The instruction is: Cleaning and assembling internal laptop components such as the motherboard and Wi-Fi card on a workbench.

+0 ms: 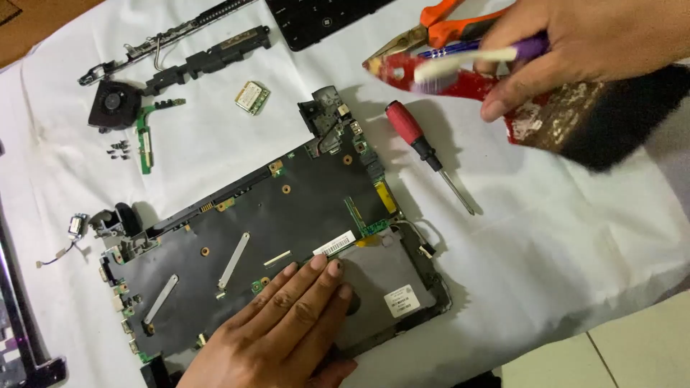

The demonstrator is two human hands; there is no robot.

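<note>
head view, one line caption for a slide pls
Left hand flat on dark laptop motherboard; right hand holds white-and-purple toothbrush above.

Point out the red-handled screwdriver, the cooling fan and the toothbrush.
Red-handled screwdriver (407, 126), head view, on its red handle.
Cooling fan (111, 103), head view, on the round black housing.
Toothbrush (460, 60), head view, on its white neck, held by the right hand (582, 43).

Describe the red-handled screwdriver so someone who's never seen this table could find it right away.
Start at the large dark laptop circuit board lying on the white cloth. Just off its upper right corner, below the orange-handled pliers, lies the red-handled screwdriver with its thin metal shaft pointing down and right. It lies alone on bare cloth, touched by neither hand, the only tool there with a black collar.
</note>
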